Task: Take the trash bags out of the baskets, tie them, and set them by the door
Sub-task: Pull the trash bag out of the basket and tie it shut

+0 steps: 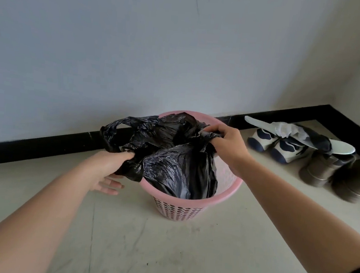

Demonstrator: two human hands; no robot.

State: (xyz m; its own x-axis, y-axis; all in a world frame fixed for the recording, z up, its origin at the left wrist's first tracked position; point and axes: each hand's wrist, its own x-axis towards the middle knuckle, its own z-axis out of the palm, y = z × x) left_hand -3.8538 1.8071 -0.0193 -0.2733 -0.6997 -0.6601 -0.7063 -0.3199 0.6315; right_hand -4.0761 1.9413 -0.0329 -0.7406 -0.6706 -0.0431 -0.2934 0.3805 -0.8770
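Two hands, apart: our left hand (110,169) grips the crinkled black plastic trash bag (171,166) at nine o'clock, our right hand (228,146) at two. It sits in the pink perforated plastic basket (178,211); we should lift evenly.

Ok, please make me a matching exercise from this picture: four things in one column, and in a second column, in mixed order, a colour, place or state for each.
Column one:
1. trash bag
2. basket
3. shoes
4. left hand

Column two:
A. pink, with many holes
B. on the floor, at the far right
C. grips the bag's left side
D. black and crumpled, partly inside the basket

Right pairs: 1-D, 2-A, 3-B, 4-C.
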